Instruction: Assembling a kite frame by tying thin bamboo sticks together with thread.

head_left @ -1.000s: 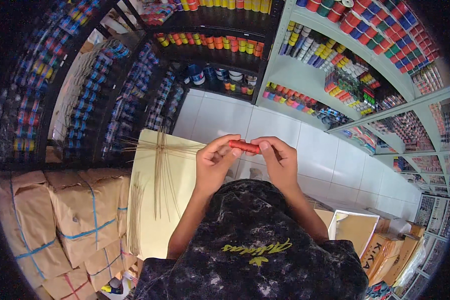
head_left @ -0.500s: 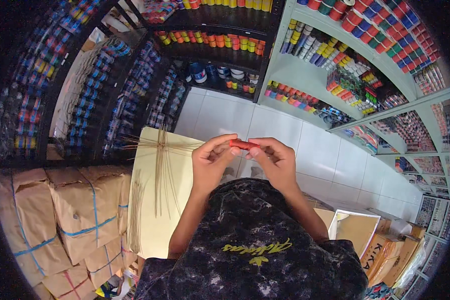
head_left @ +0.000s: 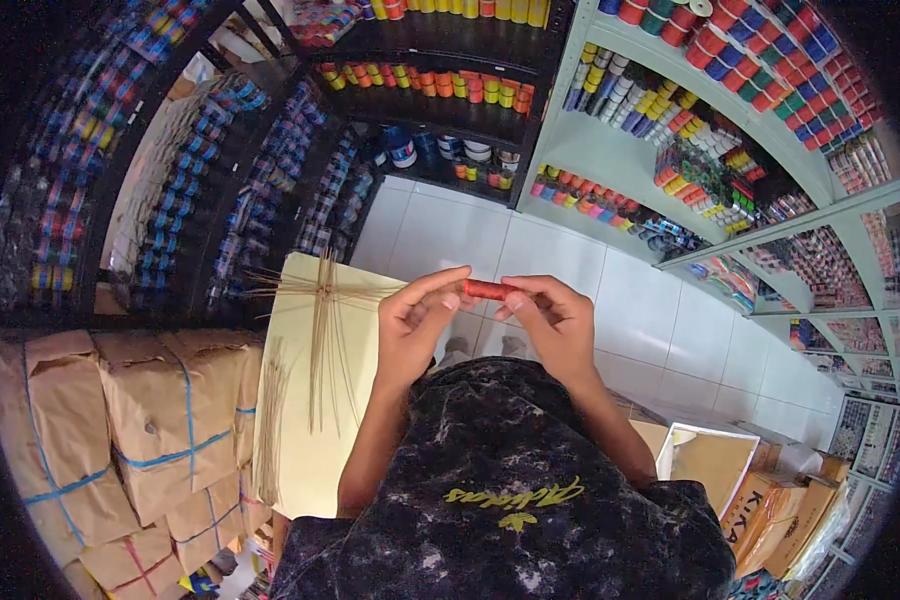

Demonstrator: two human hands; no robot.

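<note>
Red spool [head_left: 487, 290] is sitting btwn hands: R hand [head_left: 552, 318] is pinching one end, L hand [head_left: 415, 318] hovering by other, grip unclear. Board [head_left: 315, 470] is edging L hand; floor [head_left: 550, 245] is giving room ahead. Vs earlier, L hand's drawing left.

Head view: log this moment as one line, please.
right hand: holds red spool near right end | left hand: at its left end, contact unclear | thin brown strands: on pale yellow board
</note>
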